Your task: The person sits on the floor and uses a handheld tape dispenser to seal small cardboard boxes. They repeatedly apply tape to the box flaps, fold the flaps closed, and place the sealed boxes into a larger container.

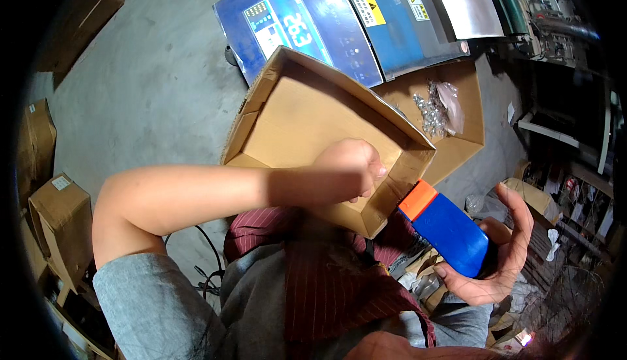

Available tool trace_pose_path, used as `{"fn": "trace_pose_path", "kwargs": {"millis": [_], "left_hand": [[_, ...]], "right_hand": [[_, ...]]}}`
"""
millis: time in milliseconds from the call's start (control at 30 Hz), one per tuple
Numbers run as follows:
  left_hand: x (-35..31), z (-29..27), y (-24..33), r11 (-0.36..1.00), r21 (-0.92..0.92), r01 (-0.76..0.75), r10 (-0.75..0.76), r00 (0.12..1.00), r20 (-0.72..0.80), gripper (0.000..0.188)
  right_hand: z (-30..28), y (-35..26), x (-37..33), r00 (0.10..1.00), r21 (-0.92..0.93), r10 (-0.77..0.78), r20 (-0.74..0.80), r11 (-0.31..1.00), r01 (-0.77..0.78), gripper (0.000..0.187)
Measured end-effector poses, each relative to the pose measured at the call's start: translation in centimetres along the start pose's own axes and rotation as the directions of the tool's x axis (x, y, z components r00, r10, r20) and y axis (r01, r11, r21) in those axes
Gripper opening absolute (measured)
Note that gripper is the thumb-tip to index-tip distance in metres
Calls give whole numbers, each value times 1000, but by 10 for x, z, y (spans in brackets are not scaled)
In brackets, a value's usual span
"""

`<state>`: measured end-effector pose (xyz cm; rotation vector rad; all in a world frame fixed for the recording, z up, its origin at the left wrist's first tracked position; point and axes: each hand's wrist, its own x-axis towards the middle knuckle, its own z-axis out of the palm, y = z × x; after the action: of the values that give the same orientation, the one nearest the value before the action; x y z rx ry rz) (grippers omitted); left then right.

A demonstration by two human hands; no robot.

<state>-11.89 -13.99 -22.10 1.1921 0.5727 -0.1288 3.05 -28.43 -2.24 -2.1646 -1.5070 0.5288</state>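
A shallow, open cardboard box (313, 115) lies tilted in front of my lap. My left forearm crosses over its near side. Inside its outline, my left hand (351, 164) is closed with the fingers curled under; whether they hold anything is hidden. To the right, my right hand (506, 255) grips a blue block-shaped tool with an orange end (454, 234) between thumb and fingers. The orange end is at the box's near right corner; I cannot tell if it touches. I cannot make out the tool's exact kind.
A blue machine with a lit screen (287, 26) stands beyond the box. Behind the box's right side, another carton (467, 118) holds small shiny metal pieces (429, 109) and a pinkish plastic bag (450, 107). More cartons (60, 203) stand at the left; a black cable (212, 255) lies on the floor.
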Motion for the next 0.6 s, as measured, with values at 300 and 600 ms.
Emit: {"fn": "trace_pose_path", "kwargs": {"millis": [300, 600], "left_hand": [[20, 2, -1, 938, 336, -81, 103, 994, -46, 33], [36, 34, 9, 754, 654, 52, 113, 972, -208, 23]], "right_hand": [[0, -3, 9, 987, 15, 86, 138, 996, -89, 116], [3, -9, 14, 969, -166, 47, 244, 986, -6, 111]]}}
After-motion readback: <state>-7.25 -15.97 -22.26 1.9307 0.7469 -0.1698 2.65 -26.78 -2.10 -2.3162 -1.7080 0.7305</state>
